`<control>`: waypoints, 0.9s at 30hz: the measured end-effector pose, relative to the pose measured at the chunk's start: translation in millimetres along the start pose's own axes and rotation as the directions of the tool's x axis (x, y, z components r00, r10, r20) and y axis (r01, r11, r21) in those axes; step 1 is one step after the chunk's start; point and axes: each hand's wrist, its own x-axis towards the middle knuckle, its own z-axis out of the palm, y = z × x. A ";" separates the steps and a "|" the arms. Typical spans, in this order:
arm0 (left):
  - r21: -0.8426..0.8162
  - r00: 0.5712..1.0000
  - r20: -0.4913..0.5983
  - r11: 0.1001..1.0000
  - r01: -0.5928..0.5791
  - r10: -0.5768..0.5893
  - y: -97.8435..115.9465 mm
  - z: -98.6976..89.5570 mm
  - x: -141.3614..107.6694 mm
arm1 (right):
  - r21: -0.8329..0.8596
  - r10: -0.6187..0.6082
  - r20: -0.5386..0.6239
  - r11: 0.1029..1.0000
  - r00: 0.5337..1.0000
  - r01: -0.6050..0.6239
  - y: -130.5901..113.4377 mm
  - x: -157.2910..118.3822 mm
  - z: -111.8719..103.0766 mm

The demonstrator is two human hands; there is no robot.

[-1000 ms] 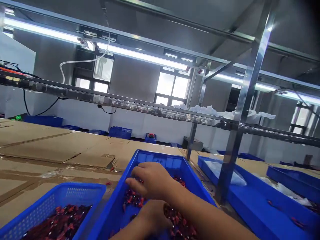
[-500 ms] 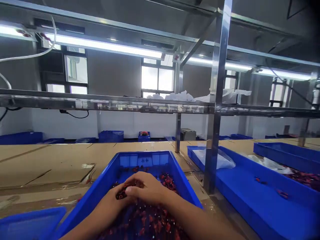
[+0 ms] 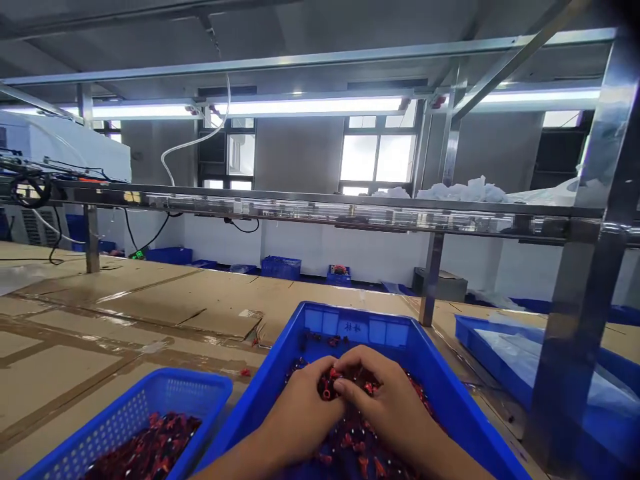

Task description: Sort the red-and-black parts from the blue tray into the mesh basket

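Note:
A deep blue tray (image 3: 450, 373) stands in front of me, with many small dark red pieces (image 3: 357, 443) scattered on its bottom. Over the tray, my left hand (image 3: 307, 407) is curled round a few red pieces (image 3: 327, 383). Close against it on the right, my right hand (image 3: 383, 393) has its fingers bent, thumb and fingertips at the same red pieces. The fingertips of both hands nearly meet, and part of what lies between them is hidden.
A blue perforated basket (image 3: 200, 383) with red pieces stands left of the tray. A metal post (image 3: 575, 320) rises at the right, before another blue tray (image 3: 465, 327) with plastic sheeting. A metal shelf (image 3: 300, 203) crosses above the cardboard-covered table (image 3: 165, 293).
The view has swung left, so the tray and hands appear further right and the perforated basket shows more fully. The hands have drawn side by side, with the red pieces between them more exposed.

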 end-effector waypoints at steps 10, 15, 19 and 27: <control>-0.069 0.999 -0.030 0.997 -0.023 0.021 -0.2 -3.6 -2.4 | 0.805 0.377 0.037 0.537 0.925 -0.251 -10.8 2.9 5.2; -0.073 0.999 -0.020 0.997 -0.032 0.031 0.7 -7.1 -1.5 | 0.883 0.357 0.142 0.375 0.923 -0.281 -11.9 1.7 9.5; -0.067 1.000 -0.006 0.997 -0.028 0.028 -2.4 -9.0 0.1 | 0.905 0.313 0.197 0.306 0.929 -0.295 -12.2 1.2 11.4; 0.029 1.000 -0.011 1.000 0.011 -0.010 0.2 -7.4 -2.4 | 0.857 0.411 0.338 0.237 0.847 -0.457 -4.6 3.1 -5.1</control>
